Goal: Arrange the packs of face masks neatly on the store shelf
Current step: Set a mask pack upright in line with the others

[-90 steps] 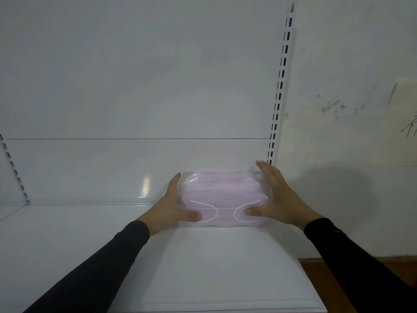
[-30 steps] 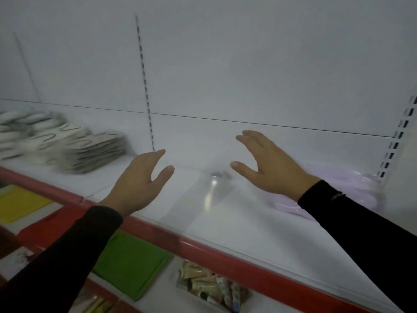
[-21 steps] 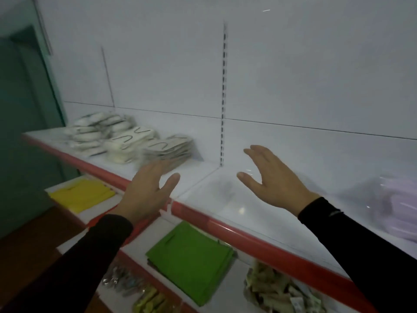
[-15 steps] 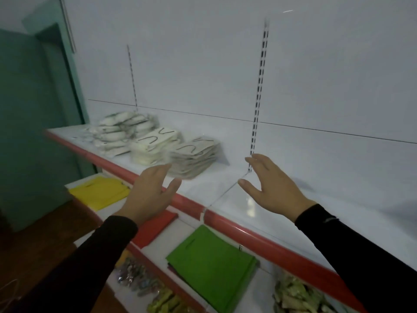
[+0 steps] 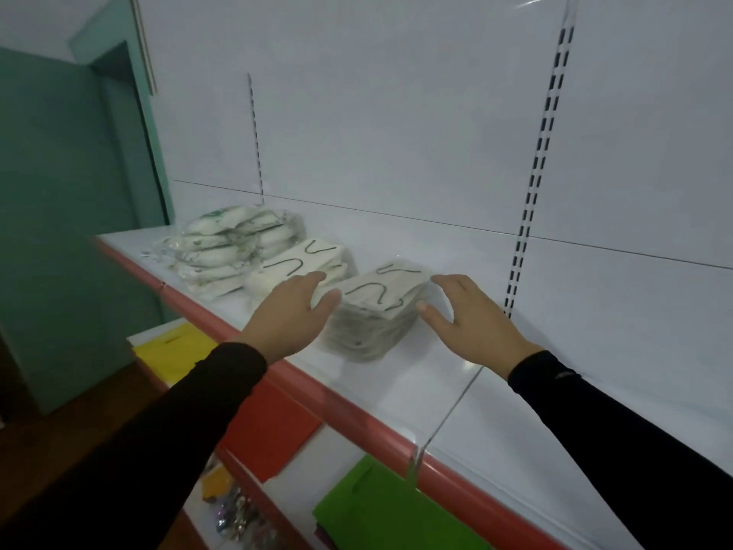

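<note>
We've got both open hands, left hand (image 5: 295, 309) and right hand (image 5: 470, 319), flanking the grey mask pack (image 5: 375, 311), nothing gripped yet, two more piles left of it still waiting.

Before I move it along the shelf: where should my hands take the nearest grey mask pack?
Probably by its two short ends, left hand and right hand pressing inward. The grey mask pack is a flat, loose-looking stack, so clamping both sides should keep it together.

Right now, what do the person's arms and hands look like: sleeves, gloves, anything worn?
Both arms wear long black sleeves ending at the wrists. The left hand and right hand are bare: no gloves, rings or watch visible. The right sleeve shows a small faint mark near its cuff, too small to read.
</note>
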Tool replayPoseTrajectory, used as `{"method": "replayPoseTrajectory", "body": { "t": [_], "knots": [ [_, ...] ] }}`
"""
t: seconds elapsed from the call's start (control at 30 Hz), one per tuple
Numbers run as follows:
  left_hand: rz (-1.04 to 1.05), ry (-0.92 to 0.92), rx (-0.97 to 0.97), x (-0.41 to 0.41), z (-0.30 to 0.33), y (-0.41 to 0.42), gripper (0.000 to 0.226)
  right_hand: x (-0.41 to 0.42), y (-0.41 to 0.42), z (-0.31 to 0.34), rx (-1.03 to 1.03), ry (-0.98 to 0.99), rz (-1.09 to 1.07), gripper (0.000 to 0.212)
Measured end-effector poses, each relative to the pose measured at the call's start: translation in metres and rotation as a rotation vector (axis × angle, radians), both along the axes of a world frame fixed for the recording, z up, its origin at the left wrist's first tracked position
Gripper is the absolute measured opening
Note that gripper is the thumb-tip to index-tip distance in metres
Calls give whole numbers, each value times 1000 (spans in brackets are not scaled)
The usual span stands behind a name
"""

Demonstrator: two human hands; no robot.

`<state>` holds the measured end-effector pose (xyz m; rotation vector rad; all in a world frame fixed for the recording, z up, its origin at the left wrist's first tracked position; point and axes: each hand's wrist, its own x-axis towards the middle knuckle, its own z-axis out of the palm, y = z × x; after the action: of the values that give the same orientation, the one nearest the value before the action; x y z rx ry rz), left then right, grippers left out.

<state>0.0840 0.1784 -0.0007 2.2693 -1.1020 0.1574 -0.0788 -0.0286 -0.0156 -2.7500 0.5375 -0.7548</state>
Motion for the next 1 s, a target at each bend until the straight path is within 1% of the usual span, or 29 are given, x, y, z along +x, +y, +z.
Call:
{"method": "replayPoseTrajectory", "body": {
  "t": [0.17, 0.27, 0.33, 0.4, 0.47, 0.57, 0.63, 0.67, 0.7, 0.77, 0.83, 0.9, 1.0],
  "knots": [
    [-45, 45, 49, 35, 13, -36, 58, 35, -9, -2, 345, -60, -78, 63],
    [-67, 118, 105, 56, 17, -59, 64, 53, -9, -1, 547, -32, -196, 66],
    [-84, 178, 151, 70, 16, -75, 69, 67, -8, -3, 750, -85, -277, 66],
    [-97, 262, 212, 83, 12, -89, 70, 80, -4, -4, 983, -130, -309, 57],
    [-134, 352, 235, 93, 6, -102, 58, 93, 2, -7, 1131, -152, -285, 44],
    [-216, 394, 139, 102, -1, -113, 40, 110, 4, -12, 1147, -261, -284, 30],
    [-261, 406, 68, 105, -3, -114, 29, 116, 6, -12, 1145, -343, -307, 27],
    [-284, 437, 39, 107, -2, -113, 27, 117, 6, -12, 1166, -361, -310, 27],
    [-308, 481, 10, 109, -3, -112, 32, 118, 6, -12, 1194, -368, -307, 27],
    [-353, 588, -52, 113, -5, -110, 52, 117, 8, -13, 1234, -387, -291, 28],
    [-403, 663, -95, 115, -9, -110, 63, 116, 7, -14, 1235, -427, -278, 32],
    [-437, 682, -109, 115, -11, -109, 64, 116, 10, -12, 1188, -478, -272, 34],
    [-491, 659, -168, 110, -6, -101, 56, 116, 16, -8, 1139, -566, -252, 45]
  ]
}}
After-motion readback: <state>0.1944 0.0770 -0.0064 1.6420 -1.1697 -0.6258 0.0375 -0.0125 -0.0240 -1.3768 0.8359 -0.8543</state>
